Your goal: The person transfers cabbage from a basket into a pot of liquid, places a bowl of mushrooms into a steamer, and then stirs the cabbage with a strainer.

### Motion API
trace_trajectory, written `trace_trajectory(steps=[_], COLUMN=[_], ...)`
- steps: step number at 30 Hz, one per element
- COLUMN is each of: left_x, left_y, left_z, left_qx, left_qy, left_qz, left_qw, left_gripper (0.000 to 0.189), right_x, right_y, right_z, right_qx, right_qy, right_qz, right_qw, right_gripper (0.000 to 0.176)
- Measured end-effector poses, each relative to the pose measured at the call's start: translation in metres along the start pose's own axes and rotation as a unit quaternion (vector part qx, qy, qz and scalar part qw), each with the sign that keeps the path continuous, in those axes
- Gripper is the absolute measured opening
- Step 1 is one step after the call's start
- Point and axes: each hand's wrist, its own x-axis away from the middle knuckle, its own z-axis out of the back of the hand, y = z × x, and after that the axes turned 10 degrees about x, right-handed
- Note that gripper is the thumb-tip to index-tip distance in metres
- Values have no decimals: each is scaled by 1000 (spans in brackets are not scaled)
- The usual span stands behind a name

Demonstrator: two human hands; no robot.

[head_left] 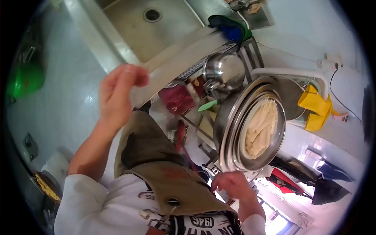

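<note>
My left hand (119, 94) is raised in front of the steel sink's near edge. Its fingers are loosely curled together, somewhat blurred, with nothing visible in them. Low on the right, my right hand (234, 185) hangs beside my apron (156, 156), fingers bent but a little apart and holding nothing I can see. Just beyond it is a stack of nested steel bowls (229, 137). In the top bowl lies a heap of pale, strip-like food (260, 129). Neither hand touches the bowls.
The steel sink (129, 29) with a drain is at the top. A dark blue and green cloth (235, 31) hangs at its corner, near a steel pot (225, 72). Yellow gloves (315, 103) hang on the right. A green bucket (25, 80) stands on the left.
</note>
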Motion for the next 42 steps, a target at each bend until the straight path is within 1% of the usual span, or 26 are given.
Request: trace_trajectory(steps=[2,3,4,6,8,10,11,13,14,17,18,20,21,24,26,27,28,31,33,34,35,36,37,39,41,42], left_x=[43,67,94,143,187,219,228,234,234,221,214,206,211,218,222,223,225,202,170,161,145,126,120,101,99,103], left_y=[11,19,24,31,35,33,30,18,12,-8,-12,-33,-42,-74,-86,-99,-118,-198,-258,-309,-358,-382,-390,-380,-400,-413], left_z=[43,69,91,114,137,151,156,166,173,199,210,243,266,335,360,372,382,397,386,409,427,410,385,328,338,349], left_qx=[10,-46,-99,-127,-214,-237,-229,-334,-386,-375,-382,-397,-406,-519,-580,-602,-600,-594,-563,-549,-534,-567,-594,-605,-568,-577], left_qy=[55,52,50,98,93,65,55,-41,-92,-197,-206,-149,-131,-172,-228,-251,-270,-289,-301,-292,-281,-262,-237,-248,-273,-265], left_qz=[28,65,101,153,193,220,240,251,252,155,161,183,201,203,175,163,138,101,111,134,159,93,31,96,51,0], left_qw=[998,995,989,975,953,944,942,907,883,893,886,887,882,812,762,740,740,744,762,771,781,775,768,751,775,772], left_gripper=[40,45,51,57,56,51,49,41,38,26,20,19,19,17,18,20,25,50,59,62,65,62,59,61,62,61], right_x=[-20,-32,-42,-66,-77,-84,-86,-90,-95,-132,-153,-195,-212,-284,-321,-348,-373,-444,-492,-511,-528,-543,-557,-579,-596,-604], right_y=[-3,-8,1,2,0,-1,4,25,47,117,134,172,202,261,289,310,332,392,411,420,431,442,451,458,467,470], right_z=[-16,-28,-42,-80,-123,-155,-165,-189,-199,-216,-220,-222,-223,-178,-146,-128,-111,-49,-9,17,38,60,77,110,133,143], right_qx=[58,89,85,159,222,277,251,192,116,-15,-2,26,129,398,435,405,370,390,338,313,272,234,199,209,238,257], right_qy=[-28,-48,-105,-125,-134,-139,-140,-140,-112,0,49,139,125,119,198,269,336,399,395,393,433,471,503,540,562,568], right_qz=[62,91,76,108,109,86,66,27,-19,-103,-124,-169,-160,-94,-102,-135,-166,-137,-233,-275,-274,-271,-265,-241,-216,-198], right_qw=[996,991,988,973,960,947,956,971,987,995,991,975,971,905,872,864,850,818,822,820,814,806,798,779,763,756], right_gripper=[24,26,28,32,34,37,38,40,40,39,35,28,27,27,28,27,27,29,27,27,26,26,26,29,32,33])
